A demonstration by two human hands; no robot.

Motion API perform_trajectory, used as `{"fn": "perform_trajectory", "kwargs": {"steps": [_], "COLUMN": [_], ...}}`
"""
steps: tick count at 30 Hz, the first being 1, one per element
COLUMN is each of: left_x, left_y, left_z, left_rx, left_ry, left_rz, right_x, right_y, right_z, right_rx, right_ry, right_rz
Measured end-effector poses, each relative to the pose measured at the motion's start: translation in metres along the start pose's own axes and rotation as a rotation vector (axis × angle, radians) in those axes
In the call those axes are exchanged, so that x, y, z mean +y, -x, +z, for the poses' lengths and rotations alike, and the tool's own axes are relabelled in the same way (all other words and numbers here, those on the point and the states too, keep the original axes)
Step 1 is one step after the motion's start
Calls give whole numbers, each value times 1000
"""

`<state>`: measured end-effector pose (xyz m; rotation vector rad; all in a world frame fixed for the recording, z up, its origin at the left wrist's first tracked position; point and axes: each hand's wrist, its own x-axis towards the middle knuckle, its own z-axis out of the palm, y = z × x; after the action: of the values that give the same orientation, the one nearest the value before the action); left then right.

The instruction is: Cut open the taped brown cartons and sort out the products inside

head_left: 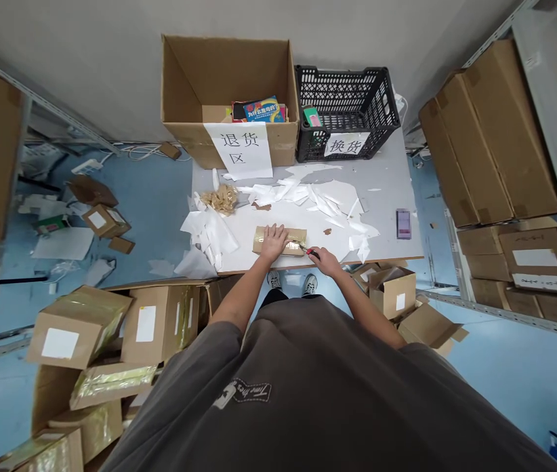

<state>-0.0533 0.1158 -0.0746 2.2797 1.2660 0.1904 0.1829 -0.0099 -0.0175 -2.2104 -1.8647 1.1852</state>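
Note:
A small brown cardboard parcel (pixel 296 237) wrapped in shiny tape lies near the front edge of the table (pixel 386 190). My left hand (pixel 274 242) presses down on its middle, fingers stretched out over the top. In my right hand (pixel 326 261) is a red and black utility knife (pixel 313 253), held at the parcel's right end. The knife's tip meets the tape there; how deep it goes I cannot tell. Torn white paper scraps (pixel 302 193) and a crumpled ball of brown tape (pixel 220 198) lie behind the parcel.
At the table's back stand a large open carton (pixel 174 141) holding books and a black plastic crate (pixel 379 141) with a green item. A phone (pixel 403 224) lies at the right. Taped boxes (pixel 91 328) crowd the left floor; opened cartons (pixel 396 295) sit right. Shelves flank both sides.

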Motion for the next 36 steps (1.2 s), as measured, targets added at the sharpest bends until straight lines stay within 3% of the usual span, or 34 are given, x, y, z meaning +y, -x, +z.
{"fn": "perform_trajectory", "kwargs": {"steps": [5,12,14,16,18,19,21,23,29,33,36], "left_x": [4,2,2,3,3,3,3,2,3,8,11], "left_y": [7,11,12,13,13,13,12,11,7,10,13], "left_z": [11,14,16,18,20,21,22,22,18,13,10], "left_rx": [68,93,115,143,164,170,178,182,154,120,94], "left_ry": [56,76,89,94,88,82,65,44,11,41,79], "left_rz": [-22,-12,-20,-26,-17,-12,-10,-15,-45,-76,-98], "right_x": [-16,-36,-20,11,48,64,82,77,3,-23,-27], "right_y": [-12,-18,-14,-3,12,19,29,30,7,-5,-17], "right_z": [-9,-1,-10,-31,-58,-70,-83,-77,-20,-10,-10], "right_rx": [4,-35,-4,86,190,230,248,230,54,-3,-19], "right_ry": [146,265,242,182,96,110,121,112,124,161,160], "right_rz": [-6,41,89,262,556,599,567,477,35,-27,-41]}}
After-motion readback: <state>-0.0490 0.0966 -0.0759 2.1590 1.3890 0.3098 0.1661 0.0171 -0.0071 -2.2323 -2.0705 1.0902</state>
